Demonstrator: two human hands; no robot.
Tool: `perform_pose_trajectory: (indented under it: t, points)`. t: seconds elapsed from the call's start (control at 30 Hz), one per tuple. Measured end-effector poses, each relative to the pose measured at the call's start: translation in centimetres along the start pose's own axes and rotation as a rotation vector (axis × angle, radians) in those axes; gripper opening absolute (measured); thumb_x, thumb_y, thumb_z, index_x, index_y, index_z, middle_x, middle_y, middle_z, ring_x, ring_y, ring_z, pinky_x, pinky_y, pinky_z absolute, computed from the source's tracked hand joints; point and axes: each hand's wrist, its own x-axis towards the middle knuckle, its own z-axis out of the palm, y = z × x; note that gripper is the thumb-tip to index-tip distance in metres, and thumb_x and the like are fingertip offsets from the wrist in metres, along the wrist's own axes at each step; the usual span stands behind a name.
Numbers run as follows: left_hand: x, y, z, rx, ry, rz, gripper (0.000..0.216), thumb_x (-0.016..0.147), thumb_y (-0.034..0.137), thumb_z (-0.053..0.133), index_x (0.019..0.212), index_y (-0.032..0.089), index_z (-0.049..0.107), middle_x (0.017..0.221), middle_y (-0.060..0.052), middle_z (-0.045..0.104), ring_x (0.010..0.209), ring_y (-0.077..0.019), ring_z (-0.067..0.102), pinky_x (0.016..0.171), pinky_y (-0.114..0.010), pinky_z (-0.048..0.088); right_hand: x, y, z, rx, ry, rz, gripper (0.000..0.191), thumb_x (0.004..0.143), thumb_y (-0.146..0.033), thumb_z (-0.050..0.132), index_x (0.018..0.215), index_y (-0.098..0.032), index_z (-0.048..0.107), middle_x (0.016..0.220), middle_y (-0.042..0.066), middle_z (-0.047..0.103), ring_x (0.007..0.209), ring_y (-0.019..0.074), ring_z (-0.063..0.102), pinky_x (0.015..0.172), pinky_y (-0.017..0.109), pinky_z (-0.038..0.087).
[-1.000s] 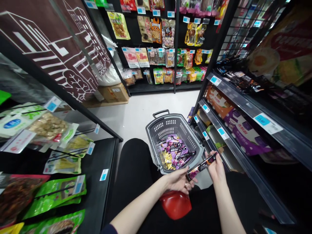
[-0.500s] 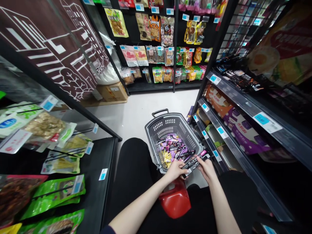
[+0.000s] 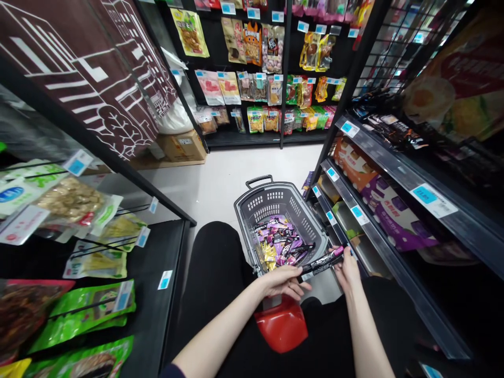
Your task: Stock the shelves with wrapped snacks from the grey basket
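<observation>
Over the near edge of the grey shopping basket (image 3: pixel 241 215), a long, thin black snack packet (image 3: pixel 321 264) with a pink end lies slanted between my hands. My left hand (image 3: pixel 284 282) pinches its left end with the thumb, the other fingers reaching out below it. At the pink end, my right hand (image 3: pixel 348 270) grips the packet with bent fingers. Inside the basket lies a heap of small purple, black and yellow packets (image 3: pixel 280 239). A red, smooth plastic piece (image 3: pixel 282 325) shows between my legs, just below my left hand.
On the right, a shelf (image 3: pixel 394 163) bears black packets, with purple cartons (image 3: pixel 399 215) one tier lower. Bagged snacks (image 3: pixel 84 205) hang from hooks at the left. Ahead, a snack rack (image 3: pixel 244 139) stands beyond the pale floor (image 3: pixel 224 184), and a cardboard box (image 3: pixel 184 148) sits beside it.
My right hand has moved slightly right and down, toward the pink end of the packet. The fingers of my left hand have spread out below it. The basket has stayed put.
</observation>
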Motion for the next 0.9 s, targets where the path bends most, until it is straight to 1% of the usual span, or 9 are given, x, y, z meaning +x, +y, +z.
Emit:
perform_pose_trajectory:
  t: [0.07,0.13,0.27,0.37,0.53,0.67,0.77,0.83,0.9]
  points:
    - [-0.3,0.1,0.0,-0.166,-0.155,-0.117,0.061,0.068,0.056,0.063,0.101,0.005,0.057,0.095,-0.015,0.064,0.06,-0.0096,0.058,0.057,-0.025,0.051,-0.1,-0.2,-0.4,0.006,-0.033,-0.006,0.052,0.056,-0.063,0.068,0.075,-0.014,0.064,0.065,0.004,0.067,0.031,-0.0003,0.027,0.028,0.015,0.024]
    - [-0.4,0.3,0.0,-0.257,-0.202,-0.145,0.063,0.069,0.055,0.063,0.104,0.003,0.056,0.09,-0.012,0.064,0.057,-0.0076,0.056,0.055,-0.023,0.051,-0.3,-0.5,-0.6,0.012,-0.085,-0.006,0.05,0.057,-0.062,0.069,0.074,-0.015,0.064,0.066,0.004,0.067,0.031,0.0005,0.03,0.028,0.015,0.024]
    - [-0.1,0.4,-0.3,-0.172,0.048,0.046,0.047,0.059,0.029,0.076,0.096,0.007,0.059,0.079,-0.004,0.062,0.058,-0.0074,0.059,0.053,-0.018,0.049,-0.8,-0.9,-0.7,0.075,-0.216,0.004,0.047,0.061,-0.061,0.068,0.077,-0.017,0.066,0.073,0.006,0.068,0.055,0.0117,0.057,0.044,0.021,0.045]
    - [0.2,0.4,-0.4,0.043,0.272,0.177,0.048,0.049,0.019,0.079,0.091,0.011,0.058,0.075,-0.002,0.061,0.06,-0.0128,0.062,0.054,-0.024,0.052,-1.1,-1.1,-0.6,0.098,-0.211,-0.023,0.038,0.064,-0.053,0.07,0.083,-0.02,0.066,0.078,0.003,0.067,0.074,0.0173,0.063,0.062,0.03,0.053]
    - [0.9,0.4,-0.6,0.364,0.469,0.192,0.036,0.054,0.026,0.073,0.082,0.011,0.057,0.064,-0.003,0.061,0.065,-0.0201,0.064,0.059,-0.032,0.052,0.0,-0.5,-0.8,-0.137,-0.094,-0.049,0.034,0.054,-0.037,0.08,0.075,-0.017,0.063,0.062,-0.003,0.061,0.057,0.0144,0.059,0.062,0.032,0.055]
    - [0.5,0.8,-0.9,0.753,0.616,0.209,0.042,0.061,0.026,0.066,0.099,0.009,0.06,0.097,-0.014,0.065,0.094,-0.0297,0.061,0.081,-0.039,0.047,1.9,0.8,0.1,-0.447,-0.022,-0.141,0.04,0.057,-0.048,0.072,0.077,-0.015,0.063,0.059,0.001,0.062,0.054,0.0186,0.06,0.061,0.035,0.054]
    - [-0.1,1.1,-1.7,1.25,0.89,0.13,0.062,0.071,0.029,0.056,0.128,0.007,0.043,0.125,-0.021,0.051,0.115,-0.0324,0.049,0.095,-0.041,0.037,3.4,1.0,2.2,-0.729,0.019,-0.227,0.033,0.064,-0.048,0.064,0.073,-0.016,0.062,0.06,0.005,0.063,0.058,0.0239,0.063,0.062,0.039,0.052]
    - [0.1,1.3,-2.9,1.442,0.905,0.022,0.057,0.076,0.029,0.047,0.129,0.007,0.043,0.124,-0.019,0.053,0.117,-0.0318,0.048,0.096,-0.041,0.035,4.6,-0.1,3.7,-0.801,0.089,-0.332,0.022,0.063,-0.037,0.066,0.072,-0.017,0.064,0.066,0.008,0.066,0.071,0.0284,0.064,0.073,0.041,0.05]
    - [0.8,1.2,-4.2,1.488,0.785,-0.02,0.051,0.079,0.032,0.04,0.123,0.009,0.05,0.118,-0.016,0.058,0.113,-0.0287,0.052,0.094,-0.037,0.038,5.1,-2.8,5.0,-0.87,0.119,-0.44,0.015,0.067,-0.03,0.061,0.077,-0.019,0.065,0.075,0.009,0.069,0.08,0.0285,0.064,0.079,0.04,0.047]
